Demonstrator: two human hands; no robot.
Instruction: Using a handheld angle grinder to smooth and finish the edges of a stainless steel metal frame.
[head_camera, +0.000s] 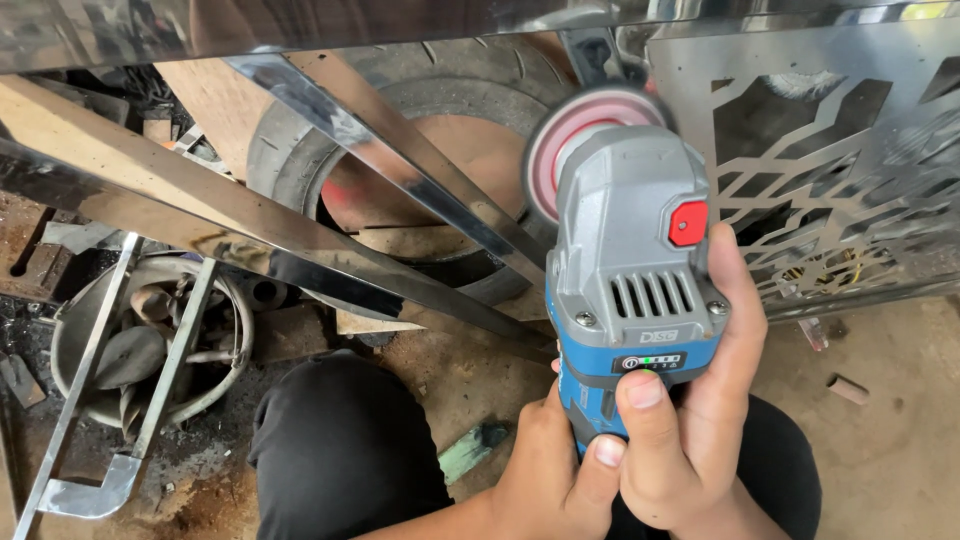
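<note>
Both hands grip a blue and grey angle grinder (630, 270) above the person's knees. The right hand (700, 400) wraps its fingers closed around the body, thumb on the power panel; the left hand (545, 470) clasps the handle from below. Its pink disc (570, 140) sits beside the polished steel bars (400, 170) and the cut-out metal panel (840, 150).

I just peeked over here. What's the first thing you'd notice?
The blue and grey angle grinder in the middle, gripped by the left hand and right hand, its pink disc up against a shiny metal frame. To the right stands a cut-out patterned steel panel; behind lies an old tyre.
</note>
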